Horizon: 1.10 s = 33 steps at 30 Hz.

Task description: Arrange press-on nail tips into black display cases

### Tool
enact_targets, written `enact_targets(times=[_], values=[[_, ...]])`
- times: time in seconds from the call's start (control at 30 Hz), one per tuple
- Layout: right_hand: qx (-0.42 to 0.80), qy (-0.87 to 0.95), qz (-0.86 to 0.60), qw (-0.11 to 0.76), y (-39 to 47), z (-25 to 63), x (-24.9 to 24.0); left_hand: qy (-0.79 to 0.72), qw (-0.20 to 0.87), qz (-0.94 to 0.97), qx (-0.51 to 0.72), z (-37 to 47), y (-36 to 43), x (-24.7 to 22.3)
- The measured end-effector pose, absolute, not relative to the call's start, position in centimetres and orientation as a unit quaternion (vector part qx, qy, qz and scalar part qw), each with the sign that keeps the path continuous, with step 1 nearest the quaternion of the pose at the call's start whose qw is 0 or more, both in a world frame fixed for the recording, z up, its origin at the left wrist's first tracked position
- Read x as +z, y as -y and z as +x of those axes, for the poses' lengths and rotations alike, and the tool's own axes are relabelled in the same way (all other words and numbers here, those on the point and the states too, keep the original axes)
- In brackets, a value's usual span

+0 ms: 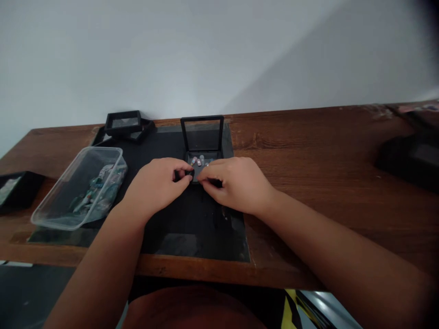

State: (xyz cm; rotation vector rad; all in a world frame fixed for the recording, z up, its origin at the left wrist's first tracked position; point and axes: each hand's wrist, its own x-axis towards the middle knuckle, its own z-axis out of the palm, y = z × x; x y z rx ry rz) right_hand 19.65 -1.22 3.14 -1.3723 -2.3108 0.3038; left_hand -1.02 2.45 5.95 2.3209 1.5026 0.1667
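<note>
At the mat's far edge, mid-table, left hand (156, 183) and right hand (236, 183) pinch the front rim of an open black display case (202, 137); light, rigid, its clear lid looks fragile; best gripped by the frame; small pieces (200, 160) lie inside.

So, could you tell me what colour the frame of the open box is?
Black, seen in the head view: open box.
</note>
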Motion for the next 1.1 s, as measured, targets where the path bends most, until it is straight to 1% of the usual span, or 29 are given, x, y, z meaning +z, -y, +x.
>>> enact_targets(times=[0.17,0.37,0.47,0.6,0.8,0.93,1.1], values=[[0.102,0.814,-0.521,0.235,1.0,18.9,2.7,-0.537,0.198,0.818,0.057,-1.0,-2.3,6.0],[0.215,0.767,-0.539,0.272,0.3,18.6,2.4,-0.542,0.188,0.817,0.060,-1.4,-2.7,5.9],[0.223,0.764,-0.536,0.284,0.1,18.6,2.5,-0.544,0.202,0.811,0.067,-1.4,-2.9,5.7],[0.184,0.775,-0.546,0.259,0.2,18.9,2.8,-0.555,0.229,0.797,0.071,-1.3,-3.2,5.5],[0.127,0.813,-0.541,0.174,0.7,19.8,3.8,-0.561,0.239,0.790,0.068,-1.7,-3.3,5.6],[0.124,0.805,-0.552,0.177,0.9,20.3,4.1,-0.571,0.243,0.781,0.071,-2.0,-3.4,5.4],[0.171,0.795,-0.551,0.189,0.7,20.6,4.0,-0.583,0.255,0.767,0.085,-1.6,-3.4,5.1]])
